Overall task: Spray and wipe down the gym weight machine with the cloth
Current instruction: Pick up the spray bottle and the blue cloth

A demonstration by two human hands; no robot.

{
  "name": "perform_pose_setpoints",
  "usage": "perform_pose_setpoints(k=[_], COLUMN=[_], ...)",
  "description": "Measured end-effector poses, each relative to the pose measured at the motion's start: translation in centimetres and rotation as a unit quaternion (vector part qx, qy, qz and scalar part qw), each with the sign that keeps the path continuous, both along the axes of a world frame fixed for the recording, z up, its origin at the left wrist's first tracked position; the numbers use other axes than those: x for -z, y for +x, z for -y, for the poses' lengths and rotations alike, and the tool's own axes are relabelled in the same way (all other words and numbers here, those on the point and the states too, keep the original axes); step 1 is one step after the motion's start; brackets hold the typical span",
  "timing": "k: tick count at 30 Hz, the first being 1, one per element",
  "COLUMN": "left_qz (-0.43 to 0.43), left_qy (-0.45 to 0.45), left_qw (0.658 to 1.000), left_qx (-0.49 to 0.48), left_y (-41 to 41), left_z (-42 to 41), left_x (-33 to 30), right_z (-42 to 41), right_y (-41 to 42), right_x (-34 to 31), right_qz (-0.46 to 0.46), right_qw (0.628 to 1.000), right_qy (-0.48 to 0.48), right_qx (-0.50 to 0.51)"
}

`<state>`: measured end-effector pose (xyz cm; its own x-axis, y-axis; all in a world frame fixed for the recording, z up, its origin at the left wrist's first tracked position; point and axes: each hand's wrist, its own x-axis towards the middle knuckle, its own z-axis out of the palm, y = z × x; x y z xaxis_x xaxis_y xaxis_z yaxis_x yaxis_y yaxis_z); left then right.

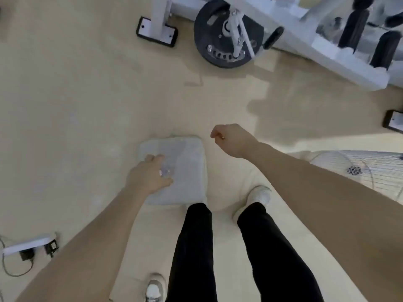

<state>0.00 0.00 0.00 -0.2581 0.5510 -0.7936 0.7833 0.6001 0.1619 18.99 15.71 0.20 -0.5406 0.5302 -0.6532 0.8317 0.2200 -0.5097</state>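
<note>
On the floor ahead of the feet, head view: a folded cloth [174, 171] lies flat, well short of the weight machine [283, 29] at the top edge. Left hand [150, 177] reaches down over it, fingers spread and loose, likely to pick it up; contact uncertain. Right hand [233, 139] hangs loosely curled, holding nothing, probably for balance. No spray bottle seen.

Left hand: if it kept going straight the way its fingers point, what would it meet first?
Most likely the pale grey cloth lying flat on the floor. The left hand is already over its near-left part, fingers spread. One overhead view cannot show whether they touch it yet.
</note>
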Motion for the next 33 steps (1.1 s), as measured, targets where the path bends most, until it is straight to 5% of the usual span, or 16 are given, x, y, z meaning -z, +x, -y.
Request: perform_pose_setpoints(k=[4, 8, 16, 24, 28, 33], left_qz=[-0.006, 0.056, 0.069, 0.326, 0.465, 0.471], left_qy=[-0.059, 0.091, 0.195, 0.275, 0.220, 0.139], left_qw=[0.998, 0.990, 0.945, 0.878, 0.831, 0.844], left_qx=[-0.002, -0.088, -0.254, -0.216, -0.212, -0.217], left_y=[-1.2, -1.2, -0.8, 9.4, 16.3, 24.9], left_z=[3.2, 5.3, 2.9, -9.9, -15.6, -20.8], left_x=[5.5, 9.4, 11.0, -0.9, -9.1, -15.0], right_z=[3.2, 5.7, 5.6, 1.5, -1.3, -3.8], right_y=[-2.5, -2.4, 1.6, 9.5, 16.0, 26.5], right_x=[6.1, 9.6, 10.4, 0.6, -6.6, -12.5], right_qz=[0.022, 0.024, 0.023, 0.003, -0.006, 0.058], right_qw=[0.999, 0.999, 0.998, 0.983, 0.957, 0.874], right_qy=[-0.031, -0.045, -0.035, 0.015, 0.097, 0.280], right_qx=[-0.008, -0.018, 0.046, 0.184, 0.272, 0.394])
